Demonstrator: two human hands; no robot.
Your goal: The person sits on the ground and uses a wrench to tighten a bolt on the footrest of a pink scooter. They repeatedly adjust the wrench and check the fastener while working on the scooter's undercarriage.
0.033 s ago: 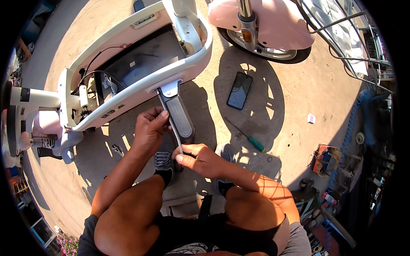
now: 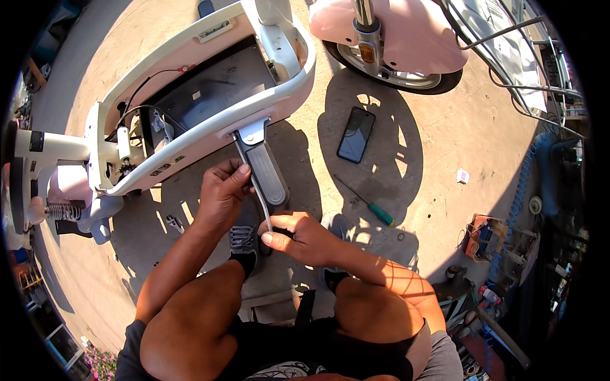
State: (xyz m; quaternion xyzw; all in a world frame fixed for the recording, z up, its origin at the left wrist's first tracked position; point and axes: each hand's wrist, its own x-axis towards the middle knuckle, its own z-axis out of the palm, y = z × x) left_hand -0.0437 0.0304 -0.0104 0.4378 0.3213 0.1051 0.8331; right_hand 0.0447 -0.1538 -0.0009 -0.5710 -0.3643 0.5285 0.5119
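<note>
My left hand pinches the shaft of a long, thin metal hex key. My right hand grips the key's near end between thumb and fingers. The key's far tip reaches the metal bracket of a folding footrest, which sticks out from the scooter's side toward me. Whether the tip sits in a bolt is too small to tell. The footrest is fixed to the white and pale pink scooter body, whose open middle shows cables and a dark floor panel.
A pink front fender over a wheel stands at the far right. On the concrete lie a smartphone, a green-handled screwdriver and a small white box. Tools and a blue coiled hose crowd the right side. My shoes flank the footrest's near end.
My right hand has shifted very slightly to the right at the key's near end. The left hand, footrest and scooter look the same.
</note>
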